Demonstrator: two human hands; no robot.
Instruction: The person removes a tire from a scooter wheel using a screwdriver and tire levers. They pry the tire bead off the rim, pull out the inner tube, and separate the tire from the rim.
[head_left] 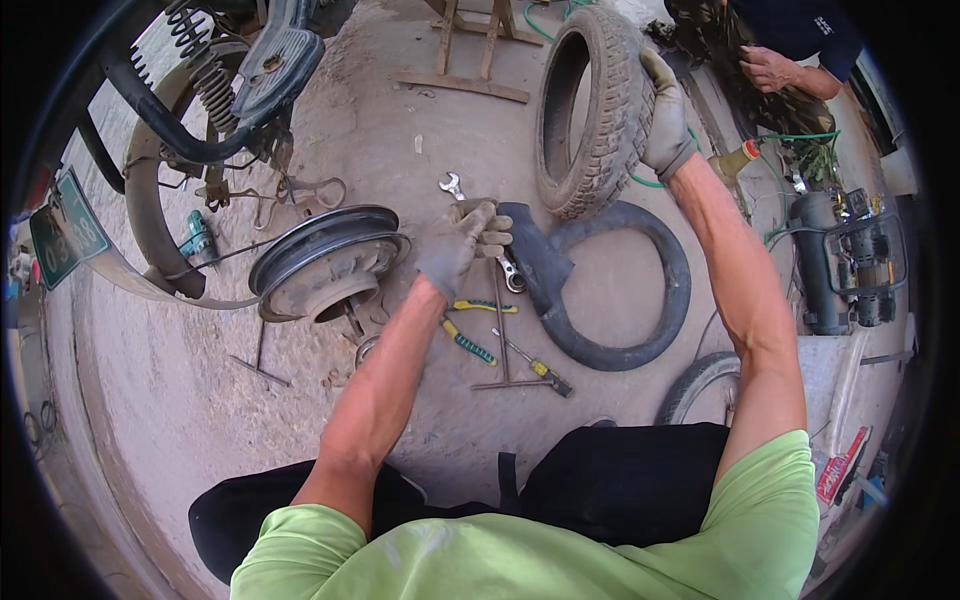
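Note:
My right hand (665,120), in a grey glove, grips the tread edge of a worn black tyre (608,165) and holds it upright. My gloved left hand (460,240) has its fingers partly bent and apart, above a silver wrench (512,274) whose middle it hides. No object shows plainly in that hand. Right of it, a black inner tube (668,320) lies looped on the floor below the tyre. On the left is a wheel rim with its hub (335,265). Yellow-and-green pliers (470,344), a screwdriver (543,371) and a T-handle wrench (505,350) lie nearer me.
A partly dismantled motorbike (210,90) stands at the upper left, a teal power tool (201,237) beside it. A wooden stand (465,80) is at the back. Another person's hand (768,68) shows at the upper right, above an air compressor (825,265). Another tyre (690,385) lies near my right knee.

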